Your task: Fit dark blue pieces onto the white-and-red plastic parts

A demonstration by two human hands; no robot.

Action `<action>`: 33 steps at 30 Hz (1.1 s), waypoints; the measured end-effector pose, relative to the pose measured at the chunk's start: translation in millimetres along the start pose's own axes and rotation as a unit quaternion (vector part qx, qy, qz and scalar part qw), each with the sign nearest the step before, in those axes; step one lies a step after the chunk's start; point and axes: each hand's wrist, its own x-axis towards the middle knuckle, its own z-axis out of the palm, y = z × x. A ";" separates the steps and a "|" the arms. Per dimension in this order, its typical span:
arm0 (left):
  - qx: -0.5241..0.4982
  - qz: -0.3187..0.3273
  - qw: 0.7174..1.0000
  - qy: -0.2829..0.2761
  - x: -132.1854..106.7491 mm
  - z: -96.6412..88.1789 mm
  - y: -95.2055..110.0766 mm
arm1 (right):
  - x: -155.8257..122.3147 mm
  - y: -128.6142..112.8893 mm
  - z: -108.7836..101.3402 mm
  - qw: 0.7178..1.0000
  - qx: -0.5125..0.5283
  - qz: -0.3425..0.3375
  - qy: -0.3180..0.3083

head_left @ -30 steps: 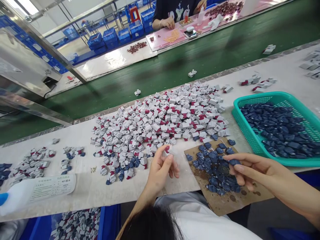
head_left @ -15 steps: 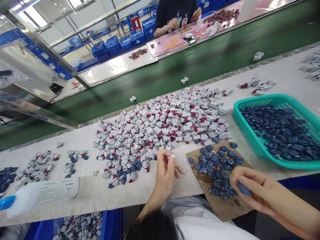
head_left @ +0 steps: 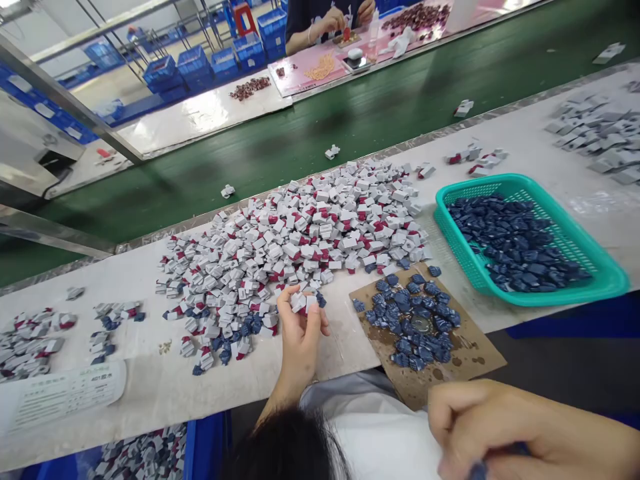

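Observation:
My left hand (head_left: 299, 337) is closed, pinching a small light-grey plastic block (head_left: 301, 303) between thumb and fingers. A dark blue piece shows at the block's right end; I cannot tell whether it is joined on. Just beyond lies a large heap of grey blocks (head_left: 320, 227) with dark red parts, some with blue pieces. My right hand (head_left: 505, 423), low at the right, has its fingers curled around a dark blue piece (head_left: 479, 471), mostly hidden. Between the hands, wet-looking blue pieces (head_left: 400, 310) lie around a glossy liquid spot on brown cardboard (head_left: 475, 363).
A green basket (head_left: 565, 293) of blue pieces stands at the right. On the left lie a white labelled bottle (head_left: 70, 397) and smaller groups of blocks (head_left: 35, 340). A blue crate (head_left: 207, 443) sits below the table edge. Across the green belt (head_left: 200, 180), another person's hands (head_left: 333, 21) work.
My right hand has drawn back from the cardboard toward the lower right, keeping its blue piece. The block in my left hand has turned, showing more grey. The camera view has shifted rightward.

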 end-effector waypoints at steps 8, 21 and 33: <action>0.034 -0.022 0.999 -0.033 -6.0 4.1 -4.8 | -4.2 33.6 -0.5 0.927 0.199 0.079 0.307; 0.016 -0.075 0.992 -0.097 -10.6 16.3 0.7 | 1.7 61.9 -22.2 0.871 -0.235 0.123 0.414; -0.062 -0.111 0.987 -0.101 -12.4 16.0 -0.9 | 1.1 67.3 -20.2 0.863 -0.283 0.140 0.395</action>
